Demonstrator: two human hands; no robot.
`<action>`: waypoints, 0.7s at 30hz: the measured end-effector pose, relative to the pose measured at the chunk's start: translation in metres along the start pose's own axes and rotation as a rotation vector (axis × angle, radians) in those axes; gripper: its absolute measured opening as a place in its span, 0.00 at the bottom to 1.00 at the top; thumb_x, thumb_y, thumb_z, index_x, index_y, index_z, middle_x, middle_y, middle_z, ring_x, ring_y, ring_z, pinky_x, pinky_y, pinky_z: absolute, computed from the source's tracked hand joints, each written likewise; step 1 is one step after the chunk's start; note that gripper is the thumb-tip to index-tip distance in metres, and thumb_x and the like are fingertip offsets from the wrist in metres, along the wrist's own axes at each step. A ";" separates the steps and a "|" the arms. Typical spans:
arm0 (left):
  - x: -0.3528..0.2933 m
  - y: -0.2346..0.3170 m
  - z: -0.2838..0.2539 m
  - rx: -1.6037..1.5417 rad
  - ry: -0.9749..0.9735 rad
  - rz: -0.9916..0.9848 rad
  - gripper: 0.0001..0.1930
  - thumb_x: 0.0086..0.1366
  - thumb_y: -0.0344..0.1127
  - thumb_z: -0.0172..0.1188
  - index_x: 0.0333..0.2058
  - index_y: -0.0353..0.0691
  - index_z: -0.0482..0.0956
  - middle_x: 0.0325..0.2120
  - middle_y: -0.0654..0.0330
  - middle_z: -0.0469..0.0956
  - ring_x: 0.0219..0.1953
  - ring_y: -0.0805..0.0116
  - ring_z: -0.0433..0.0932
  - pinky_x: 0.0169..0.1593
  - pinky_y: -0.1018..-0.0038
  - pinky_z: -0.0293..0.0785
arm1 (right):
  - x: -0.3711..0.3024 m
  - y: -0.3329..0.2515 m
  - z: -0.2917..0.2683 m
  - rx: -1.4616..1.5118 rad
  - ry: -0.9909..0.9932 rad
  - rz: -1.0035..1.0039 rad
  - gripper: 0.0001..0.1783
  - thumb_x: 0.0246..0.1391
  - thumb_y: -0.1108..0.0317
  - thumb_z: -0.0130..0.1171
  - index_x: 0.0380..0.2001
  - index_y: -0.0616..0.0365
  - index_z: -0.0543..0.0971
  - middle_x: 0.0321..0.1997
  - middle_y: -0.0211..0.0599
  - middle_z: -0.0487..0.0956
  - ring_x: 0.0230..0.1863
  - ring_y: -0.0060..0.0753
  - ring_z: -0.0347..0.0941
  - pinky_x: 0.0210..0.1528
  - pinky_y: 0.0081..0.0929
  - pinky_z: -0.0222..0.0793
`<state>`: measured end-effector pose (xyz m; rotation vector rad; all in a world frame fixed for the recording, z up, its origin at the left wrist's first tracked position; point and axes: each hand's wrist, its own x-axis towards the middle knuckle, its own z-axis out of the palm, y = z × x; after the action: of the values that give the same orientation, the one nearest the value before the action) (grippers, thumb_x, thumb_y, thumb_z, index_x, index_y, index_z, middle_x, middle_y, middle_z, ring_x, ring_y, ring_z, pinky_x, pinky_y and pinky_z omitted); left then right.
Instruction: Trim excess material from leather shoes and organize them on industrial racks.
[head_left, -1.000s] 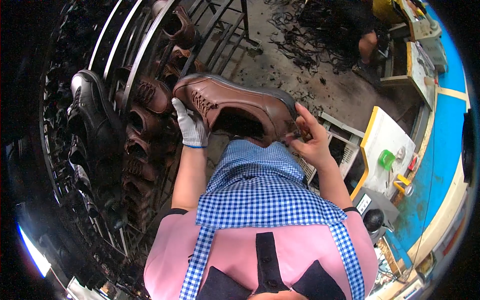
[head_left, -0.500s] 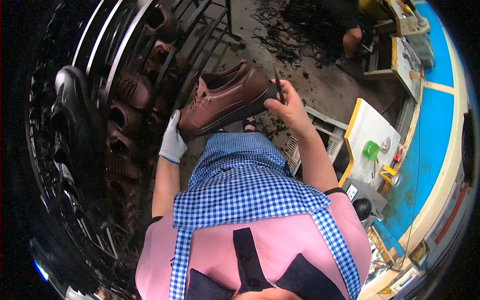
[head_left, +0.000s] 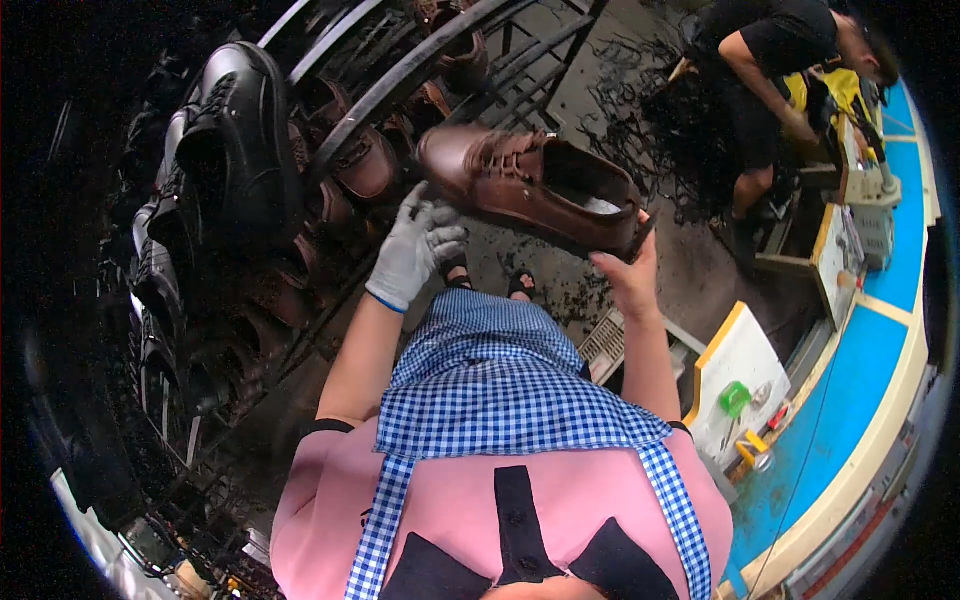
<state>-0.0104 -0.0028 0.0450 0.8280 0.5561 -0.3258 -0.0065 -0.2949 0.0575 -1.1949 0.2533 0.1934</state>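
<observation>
My bare right hand [head_left: 632, 275] grips a brown leather lace-up shoe [head_left: 510, 205] by its heel. The shoe hangs in front of me with its toe to the left and its opening tilted into view. A thin dark pointed tool [head_left: 648, 236] shows beside the heel at my right fingers; its kind is unclear. Below the shoe's toe, my left hand [head_left: 415, 255] in a white knit glove has its fingers spread. It appears to hold nothing, though whether a fingertip touches the sole is hard to tell.
A metal rack [head_left: 400, 75] on the left carries several brown shoes [head_left: 365, 165] and black shoes [head_left: 235, 140]. At right is a bench with a blue top [head_left: 850, 400] and a white board [head_left: 740, 360] holding a green container [head_left: 735, 400]. Another person [head_left: 770, 80] bends over at the far right; dark scraps litter the floor.
The shoe has turned so that its opening and laces face me, and its toe has risen. My left hand has let go of the toe and opened. My view has shifted left.
</observation>
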 end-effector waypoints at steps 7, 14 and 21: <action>0.011 0.004 0.011 0.299 -0.060 0.160 0.28 0.65 0.30 0.47 0.61 0.48 0.49 0.53 0.55 0.63 0.48 0.65 0.71 0.44 0.70 0.73 | 0.087 0.074 0.110 -0.145 -0.076 -0.262 0.41 0.35 0.80 0.68 0.52 0.54 0.56 0.49 0.38 0.66 0.48 0.32 0.67 0.50 0.29 0.68; 0.044 0.003 0.004 0.365 0.217 0.586 0.26 0.57 0.21 0.53 0.56 0.39 0.60 0.54 0.57 0.62 0.53 0.65 0.66 0.54 0.72 0.66 | 0.126 0.121 0.139 -0.465 -0.103 -0.079 0.37 0.43 0.68 0.65 0.56 0.53 0.57 0.41 0.41 0.77 0.42 0.28 0.73 0.46 0.26 0.67; 0.079 0.064 0.084 1.609 0.108 1.125 0.27 0.50 0.32 0.60 0.51 0.41 0.67 0.49 0.51 0.69 0.50 0.54 0.69 0.54 0.64 0.64 | 0.087 0.150 0.058 -0.210 -0.177 0.173 0.21 0.54 0.58 0.55 0.48 0.58 0.71 0.31 0.33 0.79 0.34 0.22 0.74 0.40 0.23 0.67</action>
<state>0.1124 -0.0315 0.0834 2.5358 -0.2891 0.4394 0.0401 -0.1862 -0.0821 -1.3555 0.1836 0.4841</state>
